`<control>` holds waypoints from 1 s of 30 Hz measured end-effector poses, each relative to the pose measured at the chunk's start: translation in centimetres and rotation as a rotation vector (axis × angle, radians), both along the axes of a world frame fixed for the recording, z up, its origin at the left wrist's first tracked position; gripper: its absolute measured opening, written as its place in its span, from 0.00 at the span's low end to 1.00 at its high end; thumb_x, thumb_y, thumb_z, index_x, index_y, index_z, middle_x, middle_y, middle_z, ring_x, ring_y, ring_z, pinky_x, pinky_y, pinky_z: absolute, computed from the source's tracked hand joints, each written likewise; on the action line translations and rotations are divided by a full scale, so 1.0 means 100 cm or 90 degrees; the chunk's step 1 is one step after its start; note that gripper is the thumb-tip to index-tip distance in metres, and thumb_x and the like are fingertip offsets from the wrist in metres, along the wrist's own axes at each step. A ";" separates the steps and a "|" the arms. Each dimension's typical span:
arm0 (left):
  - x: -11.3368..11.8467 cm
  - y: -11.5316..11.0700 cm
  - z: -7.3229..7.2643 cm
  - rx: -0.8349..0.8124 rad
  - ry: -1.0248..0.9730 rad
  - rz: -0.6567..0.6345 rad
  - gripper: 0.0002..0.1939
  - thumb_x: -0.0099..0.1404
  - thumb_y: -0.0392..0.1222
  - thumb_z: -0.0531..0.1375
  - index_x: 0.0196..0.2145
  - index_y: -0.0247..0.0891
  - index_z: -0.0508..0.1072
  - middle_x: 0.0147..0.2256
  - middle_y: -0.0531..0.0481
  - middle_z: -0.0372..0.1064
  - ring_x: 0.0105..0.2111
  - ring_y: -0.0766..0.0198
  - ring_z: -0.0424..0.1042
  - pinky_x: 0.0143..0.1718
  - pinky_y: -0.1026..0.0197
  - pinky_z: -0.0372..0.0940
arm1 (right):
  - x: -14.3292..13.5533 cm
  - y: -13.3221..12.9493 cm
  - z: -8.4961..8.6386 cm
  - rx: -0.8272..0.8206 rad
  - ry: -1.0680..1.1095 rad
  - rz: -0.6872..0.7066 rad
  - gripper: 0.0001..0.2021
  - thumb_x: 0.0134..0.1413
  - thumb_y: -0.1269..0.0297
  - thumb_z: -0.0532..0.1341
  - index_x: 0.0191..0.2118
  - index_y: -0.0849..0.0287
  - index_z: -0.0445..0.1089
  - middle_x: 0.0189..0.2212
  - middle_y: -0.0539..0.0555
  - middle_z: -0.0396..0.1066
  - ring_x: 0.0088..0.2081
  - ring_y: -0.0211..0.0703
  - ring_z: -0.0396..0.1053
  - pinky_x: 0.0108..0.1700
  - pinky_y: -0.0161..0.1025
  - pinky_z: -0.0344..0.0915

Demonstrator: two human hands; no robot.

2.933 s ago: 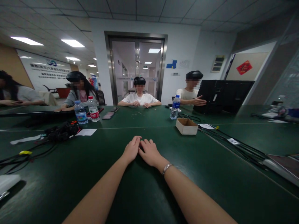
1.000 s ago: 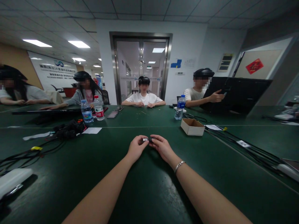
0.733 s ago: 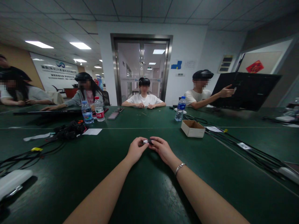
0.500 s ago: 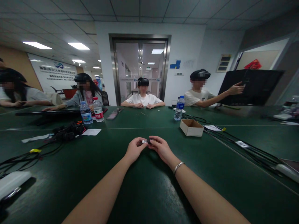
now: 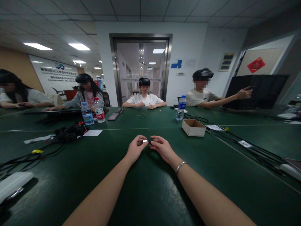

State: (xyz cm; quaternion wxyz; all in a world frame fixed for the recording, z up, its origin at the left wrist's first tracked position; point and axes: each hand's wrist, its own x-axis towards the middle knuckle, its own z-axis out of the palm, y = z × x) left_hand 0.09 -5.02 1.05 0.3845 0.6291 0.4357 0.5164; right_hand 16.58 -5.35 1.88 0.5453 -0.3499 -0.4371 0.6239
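**Both hands pinching a small black-and-silver piece over green table**

Small piece (image 5: 148, 141): short, slim, shiny silver on the left end, black on the right, lying roughly level between the fingertips. Too small and too covered to say what it is. Left hand (image 5: 135, 148) pinches the silver end, thumb and fingers; right hand (image 5: 164, 148) pinches the black end. Bracelet (image 5: 181, 167) on right wrist. Piece sits mid-table, in front of the wearer, nearer than the seam; can't tell if hands touch the top.

Table (image 5: 145, 197): dark green, glossy patches, thin pale seam running across. Open box (image 5: 193, 131) beyond the right hand, water bottle (image 5: 181, 109) just behind it. Black cables (image 5: 257, 152) with a white label run down the right. Left side: two bottles (image 5: 87, 114) side by side, one blue cap, one red; paper sheet (image 5: 92, 133), black bundle (image 5: 69, 131), white case (image 5: 17, 183) near the edge.

Room: office, glass double door (image 5: 128, 69) in a metal frame straight ahead, lit ceiling panels (image 5: 79, 46). Four people in dark headsets around the far side; the one at right has a hand (image 5: 244, 93) at a black monitor (image 5: 265, 91). Red diamond sign (image 5: 256, 65) behind.
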 end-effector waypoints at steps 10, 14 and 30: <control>-0.001 -0.001 0.002 0.000 -0.049 0.007 0.16 0.55 0.44 0.62 0.42 0.38 0.71 0.40 0.45 0.72 0.38 0.61 0.72 0.42 0.57 0.66 | -0.001 -0.001 0.003 -0.014 -0.009 -0.001 0.15 0.42 0.71 0.68 0.39 0.62 0.70 0.27 0.51 0.71 0.28 0.36 0.72 0.33 0.33 0.70; -0.001 0.001 0.001 0.016 -0.083 0.006 0.13 0.53 0.40 0.64 0.38 0.36 0.71 0.38 0.46 0.72 0.38 0.61 0.72 0.46 0.55 0.65 | -0.002 0.001 0.000 -0.014 -0.020 -0.014 0.15 0.42 0.69 0.68 0.39 0.62 0.70 0.26 0.51 0.71 0.27 0.34 0.71 0.31 0.32 0.69; -0.002 -0.002 0.006 -0.004 -0.151 -0.002 0.25 0.51 0.37 0.66 0.48 0.38 0.68 0.43 0.45 0.72 0.44 0.60 0.72 0.53 0.52 0.63 | -0.003 0.002 -0.002 0.012 -0.027 -0.007 0.16 0.41 0.59 0.69 0.36 0.63 0.70 0.24 0.51 0.70 0.24 0.32 0.68 0.29 0.31 0.67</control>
